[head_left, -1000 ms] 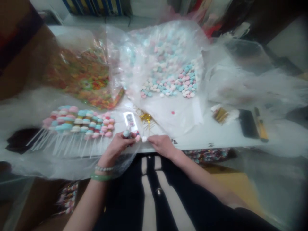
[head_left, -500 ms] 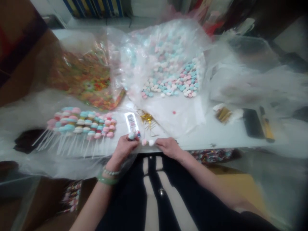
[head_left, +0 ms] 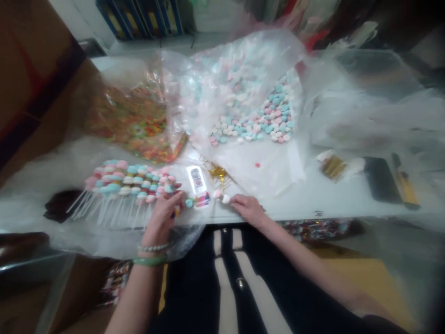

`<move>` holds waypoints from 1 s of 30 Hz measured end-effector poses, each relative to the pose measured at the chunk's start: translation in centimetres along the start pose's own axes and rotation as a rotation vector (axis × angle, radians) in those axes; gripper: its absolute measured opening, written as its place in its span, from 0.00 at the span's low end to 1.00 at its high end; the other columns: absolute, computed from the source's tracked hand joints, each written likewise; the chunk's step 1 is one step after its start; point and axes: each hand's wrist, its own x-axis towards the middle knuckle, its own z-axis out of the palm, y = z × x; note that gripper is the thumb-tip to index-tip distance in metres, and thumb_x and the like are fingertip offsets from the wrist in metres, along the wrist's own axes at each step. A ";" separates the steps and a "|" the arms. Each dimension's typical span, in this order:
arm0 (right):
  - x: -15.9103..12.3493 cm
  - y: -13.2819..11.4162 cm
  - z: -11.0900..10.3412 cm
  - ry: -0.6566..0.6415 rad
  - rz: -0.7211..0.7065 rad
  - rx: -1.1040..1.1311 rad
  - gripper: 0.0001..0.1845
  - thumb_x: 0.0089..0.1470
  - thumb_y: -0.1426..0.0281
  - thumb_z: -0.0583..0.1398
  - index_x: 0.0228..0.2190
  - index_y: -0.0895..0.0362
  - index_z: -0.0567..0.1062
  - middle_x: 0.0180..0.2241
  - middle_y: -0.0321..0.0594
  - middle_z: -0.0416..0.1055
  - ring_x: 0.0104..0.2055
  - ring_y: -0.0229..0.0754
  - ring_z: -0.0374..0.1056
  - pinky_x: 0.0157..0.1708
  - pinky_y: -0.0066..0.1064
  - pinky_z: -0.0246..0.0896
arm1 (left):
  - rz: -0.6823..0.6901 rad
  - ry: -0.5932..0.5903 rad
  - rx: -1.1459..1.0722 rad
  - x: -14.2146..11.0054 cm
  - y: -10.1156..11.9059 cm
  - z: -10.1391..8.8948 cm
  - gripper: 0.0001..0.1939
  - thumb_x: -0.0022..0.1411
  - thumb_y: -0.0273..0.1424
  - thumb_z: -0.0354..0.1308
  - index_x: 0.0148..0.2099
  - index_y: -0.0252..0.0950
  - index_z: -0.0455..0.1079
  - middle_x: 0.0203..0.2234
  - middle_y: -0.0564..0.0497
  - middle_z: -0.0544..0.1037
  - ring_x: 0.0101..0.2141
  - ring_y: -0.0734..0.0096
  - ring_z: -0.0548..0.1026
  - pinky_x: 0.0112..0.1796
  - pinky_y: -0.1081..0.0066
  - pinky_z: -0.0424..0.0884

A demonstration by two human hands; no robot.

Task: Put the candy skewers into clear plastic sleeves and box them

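My left hand (head_left: 164,207) is at the right end of a row of candy skewers (head_left: 132,180), fingers curled. A pale blue candy shows at its fingertips, but blur hides what exactly it holds. Just right of it lie a small round blue candy (head_left: 189,202) and a white printed label (head_left: 196,180) with a colourful lower edge (head_left: 202,199). My right hand (head_left: 246,207) is closed in a pinch at a white candy (head_left: 225,198), with a pink candy (head_left: 217,194) beside that. Gold twist ties (head_left: 218,173) lie just beyond.
Behind are a clear bag of orange-red gummies (head_left: 139,125) and an open bag of pastel candies (head_left: 257,125). To the right lie a gold bundle (head_left: 332,167), a dark flat object (head_left: 381,180) and a yellow-handled cutter (head_left: 406,183). A cardboard box (head_left: 31,69) stands left.
My left hand has moved left, away from my right hand, to the skewer row. The blue candy and the label's colourful end now show in the gap. My right hand stays by the white candy.
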 end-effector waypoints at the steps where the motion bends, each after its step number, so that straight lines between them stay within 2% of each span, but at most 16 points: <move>1: 0.0 -0.1 0.1 0.007 0.010 0.013 0.08 0.55 0.68 0.57 0.30 0.55 0.76 0.24 0.33 0.69 0.29 0.38 0.64 0.32 0.28 0.53 | 0.000 -0.008 -0.050 -0.1 0.1 0.0 0.25 0.41 0.31 0.75 0.43 0.33 0.73 0.25 0.53 0.77 0.18 0.78 0.69 0.17 0.78 0.59; 4: 0.3 -0.4 0.4 0.024 0.021 0.060 0.07 0.53 0.67 0.58 0.27 0.55 0.75 0.22 0.32 0.67 0.27 0.38 0.62 0.31 0.28 0.53 | -0.021 -0.032 -0.215 -0.1 0.4 -0.2 0.26 0.39 0.33 0.77 0.41 0.36 0.71 0.29 0.53 0.77 0.23 0.74 0.73 0.22 0.76 0.67; 6: 0.6 -0.9 0.5 0.029 0.021 0.085 0.07 0.52 0.67 0.58 0.25 0.55 0.73 0.21 0.31 0.66 0.27 0.37 0.62 0.30 0.28 0.52 | -0.034 -0.049 -0.304 0.0 0.6 -0.2 0.25 0.39 0.34 0.76 0.39 0.36 0.71 0.27 0.54 0.76 0.25 0.72 0.74 0.25 0.73 0.71; 9: 0.9 -2.0 0.8 0.027 0.025 0.133 0.06 0.50 0.68 0.59 0.24 0.55 0.72 0.21 0.30 0.66 0.26 0.37 0.61 0.30 0.27 0.53 | -0.067 -0.034 -0.366 0.1 0.9 -0.1 0.20 0.42 0.30 0.75 0.34 0.35 0.69 0.20 0.59 0.68 0.21 0.78 0.68 0.23 0.76 0.69; 11: 1.0 -2.8 1.1 0.005 0.044 0.209 0.06 0.50 0.68 0.58 0.24 0.55 0.71 0.19 0.30 0.64 0.25 0.36 0.61 0.29 0.27 0.54 | -0.097 -0.013 -0.376 0.0 1.1 0.2 0.19 0.41 0.23 0.74 0.31 0.35 0.67 0.18 0.61 0.65 0.18 0.82 0.63 0.20 0.79 0.64; 13: 0.9 -3.7 1.4 -0.023 0.072 0.310 0.05 0.49 0.69 0.58 0.23 0.55 0.70 0.17 0.29 0.63 0.23 0.35 0.60 0.29 0.27 0.55 | -0.108 0.017 -0.319 -0.6 1.1 0.7 0.18 0.40 0.22 0.74 0.30 0.35 0.68 0.17 0.62 0.64 0.16 0.83 0.61 0.18 0.79 0.62; 16: 0.7 -4.9 2.0 -0.084 0.113 0.460 0.05 0.49 0.69 0.58 0.24 0.55 0.69 0.15 0.28 0.62 0.20 0.34 0.58 0.26 0.26 0.55 | -0.117 0.011 -0.181 -1.9 0.8 1.6 0.17 0.46 0.30 0.74 0.38 0.32 0.73 0.23 0.54 0.74 0.23 0.73 0.73 0.23 0.73 0.72; 19: 0.5 -5.6 2.6 -0.143 0.159 0.565 0.04 0.49 0.68 0.58 0.25 0.55 0.70 0.15 0.27 0.62 0.18 0.34 0.56 0.23 0.25 0.53 | -0.162 -0.086 -0.109 -3.3 0.3 2.6 0.26 0.48 0.36 0.74 0.49 0.34 0.74 0.35 0.47 0.80 0.32 0.64 0.79 0.29 0.69 0.75; 23: 0.3 -6.0 3.0 -0.152 0.152 0.581 0.04 0.49 0.68 0.58 0.26 0.56 0.70 0.15 0.26 0.61 0.17 0.32 0.54 0.22 0.25 0.52 | -0.193 -0.100 -0.082 -3.9 -0.5 2.9 0.26 0.43 0.33 0.77 0.45 0.34 0.76 0.29 0.51 0.78 0.26 0.74 0.74 0.26 0.77 0.70; 25: 0.2 -6.1 3.2 -0.155 0.141 0.561 0.04 0.49 0.68 0.58 0.25 0.56 0.70 0.14 0.26 0.61 0.17 0.33 0.54 0.22 0.25 0.52 | -0.176 -0.131 -0.075 -3.6 -1.0 2.6 0.23 0.45 0.34 0.76 0.43 0.33 0.76 0.24 0.54 0.75 0.23 0.79 0.70 0.23 0.79 0.65; 28: 0.0 -6.0 3.4 -0.147 0.130 0.520 0.04 0.49 0.70 0.58 0.24 0.55 0.70 0.14 0.27 0.61 0.18 0.33 0.56 0.23 0.25 0.52 | -0.149 -0.189 0.006 -3.1 -1.9 1.8 0.19 0.49 0.37 0.74 0.40 0.33 0.76 0.19 0.56 0.70 0.19 0.80 0.64 0.18 0.79 0.58; 30: -0.2 -5.8 3.5 -0.127 0.122 0.485 0.04 0.49 0.71 0.58 0.24 0.55 0.71 0.15 0.27 0.60 0.19 0.34 0.57 0.24 0.26 0.53 | -0.118 -0.177 0.055 -2.9 -2.5 1.4 0.19 0.49 0.37 0.74 0.40 0.34 0.76 0.18 0.57 0.68 0.18 0.80 0.62 0.17 0.79 0.56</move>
